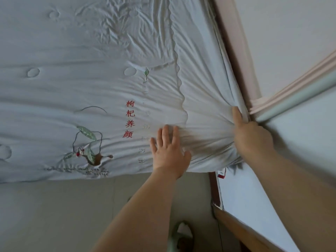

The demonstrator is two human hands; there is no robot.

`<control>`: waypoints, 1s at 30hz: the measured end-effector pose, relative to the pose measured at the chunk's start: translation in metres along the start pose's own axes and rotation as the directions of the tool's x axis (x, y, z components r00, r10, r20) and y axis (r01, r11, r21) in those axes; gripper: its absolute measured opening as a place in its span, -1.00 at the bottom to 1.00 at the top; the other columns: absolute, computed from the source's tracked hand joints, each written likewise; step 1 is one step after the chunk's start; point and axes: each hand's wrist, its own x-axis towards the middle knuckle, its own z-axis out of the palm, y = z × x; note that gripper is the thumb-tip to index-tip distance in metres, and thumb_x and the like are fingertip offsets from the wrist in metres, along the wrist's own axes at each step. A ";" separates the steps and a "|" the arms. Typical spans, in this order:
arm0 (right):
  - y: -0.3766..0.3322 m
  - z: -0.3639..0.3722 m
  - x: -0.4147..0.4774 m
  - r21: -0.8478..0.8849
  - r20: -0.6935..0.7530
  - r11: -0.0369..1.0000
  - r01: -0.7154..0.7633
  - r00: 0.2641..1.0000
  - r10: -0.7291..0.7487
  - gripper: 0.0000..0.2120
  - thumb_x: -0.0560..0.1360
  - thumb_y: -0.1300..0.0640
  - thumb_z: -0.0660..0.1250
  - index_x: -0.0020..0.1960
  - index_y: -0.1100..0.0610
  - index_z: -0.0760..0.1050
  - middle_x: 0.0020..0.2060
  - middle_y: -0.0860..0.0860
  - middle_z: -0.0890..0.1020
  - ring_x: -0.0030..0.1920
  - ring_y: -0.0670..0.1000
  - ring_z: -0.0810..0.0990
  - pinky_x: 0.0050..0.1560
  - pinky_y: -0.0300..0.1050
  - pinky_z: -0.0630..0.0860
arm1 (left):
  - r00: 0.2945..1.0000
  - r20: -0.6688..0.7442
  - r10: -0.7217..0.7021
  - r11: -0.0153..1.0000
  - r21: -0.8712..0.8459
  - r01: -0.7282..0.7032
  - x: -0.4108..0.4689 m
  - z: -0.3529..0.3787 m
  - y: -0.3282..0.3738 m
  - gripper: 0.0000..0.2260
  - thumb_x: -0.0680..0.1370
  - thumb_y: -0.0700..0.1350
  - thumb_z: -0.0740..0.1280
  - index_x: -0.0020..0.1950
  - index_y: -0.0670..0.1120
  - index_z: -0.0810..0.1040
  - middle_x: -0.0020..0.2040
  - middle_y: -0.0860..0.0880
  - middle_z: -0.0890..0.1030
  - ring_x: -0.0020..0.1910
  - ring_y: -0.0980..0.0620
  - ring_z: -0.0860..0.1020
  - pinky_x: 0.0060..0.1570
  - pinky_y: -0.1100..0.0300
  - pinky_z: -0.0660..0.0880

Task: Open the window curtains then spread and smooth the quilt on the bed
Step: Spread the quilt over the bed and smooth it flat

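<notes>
quilt (72, 88): pale blue, red characters, green leaf embroidery | headboard trim (236, 42): pink | floor (63, 215): beige

red characters 枸杞养颜 (130, 119) embroidered on quilt (54, 88)

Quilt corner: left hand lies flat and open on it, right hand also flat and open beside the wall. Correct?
Not quite. The head view shows the left hand flat and open on the quilt, but the right hand is not flat: it is closed on a bunched corner of the fabric beside the wall, with creases fanning out from the grip.
</notes>
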 end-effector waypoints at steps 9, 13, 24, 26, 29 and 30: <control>-0.015 0.022 -0.006 0.330 0.112 0.940 -0.088 0.992 0.053 -0.03 0.43 0.13 0.33 0.50 -0.19 -0.35 0.12 0.29 0.45 0.03 0.29 0.51 0.05 0.03 0.43 | 0.996 0.035 -0.082 0.996 -0.016 0.082 -0.023 0.020 -0.038 -0.32 0.57 0.16 0.15 0.56 0.07 -0.14 0.57 -0.03 -0.21 0.54 -0.07 -0.25 0.50 -0.11 -0.21; -0.002 0.026 -0.012 0.365 0.040 0.931 -0.003 0.999 -0.013 -0.26 0.54 0.29 0.05 0.53 -0.21 -0.19 0.06 0.27 0.51 -0.01 0.28 0.55 -0.05 0.04 0.43 | 0.997 0.028 -0.072 0.997 0.008 0.072 -0.027 0.020 -0.035 -0.31 0.56 0.13 0.17 0.56 0.06 -0.15 0.57 -0.05 -0.19 0.54 -0.08 -0.22 0.50 -0.10 -0.19; 0.009 0.025 -0.013 0.049 -0.006 0.999 -0.023 1.000 0.023 -0.31 0.58 0.25 0.00 0.53 -0.11 -0.30 0.02 0.29 0.49 -0.08 0.22 0.57 -0.18 0.00 0.39 | 1.000 -0.001 -0.018 1.000 -0.007 0.018 -0.028 0.021 -0.028 -0.31 0.56 0.11 0.19 0.56 0.05 -0.12 0.56 -0.06 -0.15 0.54 -0.10 -0.13 0.51 -0.04 -0.11; 0.004 0.029 -0.012 0.005 -0.008 0.999 -0.037 0.999 0.037 -0.29 0.57 0.27 0.02 0.53 -0.06 -0.34 0.02 0.28 0.54 -0.09 0.21 0.57 -0.19 -0.01 0.39 | 1.000 0.024 -0.011 0.999 -0.036 0.012 -0.028 0.020 -0.033 -0.33 0.56 0.09 0.20 0.56 0.03 -0.08 0.56 -0.05 -0.11 0.54 -0.09 -0.07 0.51 -0.01 -0.04; -0.013 0.027 -0.013 -0.061 0.062 0.997 -0.053 0.996 0.057 -0.23 0.54 0.32 0.08 0.53 0.11 -0.36 0.12 0.21 0.59 -0.01 0.20 0.60 -0.10 -0.01 0.44 | 0.998 0.066 -0.012 0.997 -0.069 0.017 -0.027 0.018 -0.045 -0.37 0.56 0.06 0.20 0.56 0.01 -0.02 0.56 -0.04 -0.05 0.53 -0.09 0.01 0.49 -0.02 0.07; -0.021 0.023 -0.013 -0.060 0.076 0.996 -0.066 0.995 0.071 -0.23 0.53 0.32 0.10 0.53 0.17 -0.35 0.17 0.21 0.57 0.04 0.21 0.59 -0.03 0.01 0.46 | 0.998 0.063 -0.007 0.997 -0.081 0.012 -0.028 0.015 -0.049 -0.39 0.56 0.04 0.20 0.55 0.00 0.02 0.55 -0.04 -0.01 0.52 -0.09 0.07 0.47 -0.02 0.13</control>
